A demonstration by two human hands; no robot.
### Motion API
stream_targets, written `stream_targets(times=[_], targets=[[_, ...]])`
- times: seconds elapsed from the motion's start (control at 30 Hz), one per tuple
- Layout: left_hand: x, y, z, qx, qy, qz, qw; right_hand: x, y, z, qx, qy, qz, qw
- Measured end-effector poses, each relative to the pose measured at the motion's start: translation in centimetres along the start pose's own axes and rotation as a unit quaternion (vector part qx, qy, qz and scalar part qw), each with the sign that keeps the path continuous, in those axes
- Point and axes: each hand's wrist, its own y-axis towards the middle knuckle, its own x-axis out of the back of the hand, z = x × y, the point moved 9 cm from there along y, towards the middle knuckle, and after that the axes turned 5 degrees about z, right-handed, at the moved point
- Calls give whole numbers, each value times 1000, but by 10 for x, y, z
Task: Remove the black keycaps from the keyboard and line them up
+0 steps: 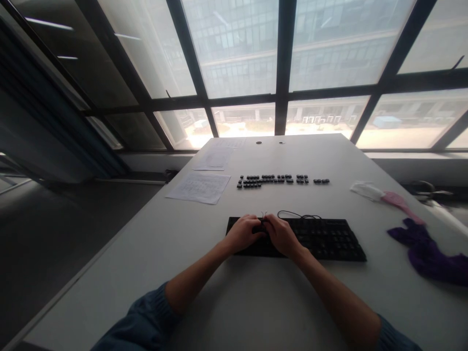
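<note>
A black keyboard (pixel 323 239) lies near the front of the white table, its left half largely covered by my hands. My left hand (pixel 243 233) is closed over that half, fingertips meeting those of the other hand. My right hand (pixel 281 235) is pinched beside it. Two thin, pale wire prongs, like those of a keycap puller (pixel 263 214), stick up between the fingertips. Whatever else the fingers hold is hidden. Behind the keyboard, several loose black keycaps (pixel 270 180) are laid out in rows, with a small separate group (pixel 321 181) to the right.
Printed paper sheets (pixel 201 186) lie at the left of the table (pixel 175 243). A black cable (pixel 298 213) curls behind the keyboard. On the right are a purple cloth (pixel 431 253) and a pink-and-white cloth (pixel 393 199). Large windows (pixel 237 48) stand beyond the table's far edge.
</note>
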Motion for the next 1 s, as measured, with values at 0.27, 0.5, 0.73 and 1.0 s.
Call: stream_targets(times=[0.27, 0.5, 0.73, 1.0], targets=[[-2, -5, -5, 20, -22, -67, 997, 17, -2, -21, -64, 132, -101, 984], [-3, -8, 3, 28, -110, -93, 989, 17, -1, -15, -52, 100, -98, 989], [-2, -6, -5, -36, -55, -94, 993, 21, -2, -24, -77, 129, -127, 980], [16, 0, -17, -57, -41, -98, 993, 23, -1, -29, -86, 152, -148, 973]])
